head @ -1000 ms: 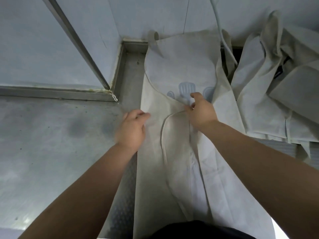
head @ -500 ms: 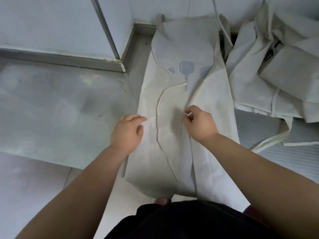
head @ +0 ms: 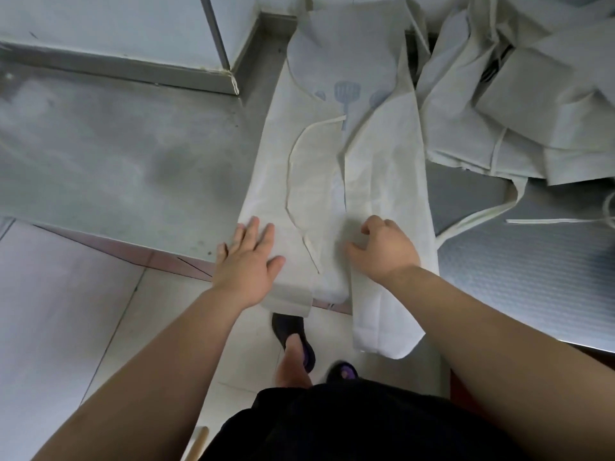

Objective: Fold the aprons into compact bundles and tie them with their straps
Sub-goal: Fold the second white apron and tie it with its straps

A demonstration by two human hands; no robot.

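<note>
A cream apron (head: 332, 181) lies lengthwise on the steel counter, both long sides folded toward its middle, blue utensil prints showing near the bib. Its hem hangs over the counter's front edge. A thin strap (head: 293, 168) curves across the left flap. My left hand (head: 248, 257) lies flat with fingers spread on the left flap near the front edge. My right hand (head: 382, 247) rests on the right flap, fingers curled loosely, holding nothing that I can see.
A heap of more cream aprons (head: 519, 94) lies at the back right, with straps trailing onto a ribbed grey mat (head: 532, 261). The steel counter (head: 116, 161) stretches left. Walls and a metal post (head: 216, 28) close the back. Below are floor tiles and my feet (head: 296, 347).
Both hands have slid along the apron toward me, from near the printed bib down to the hem end. The view has tilted down, showing the counter edge, floor and feet.
</note>
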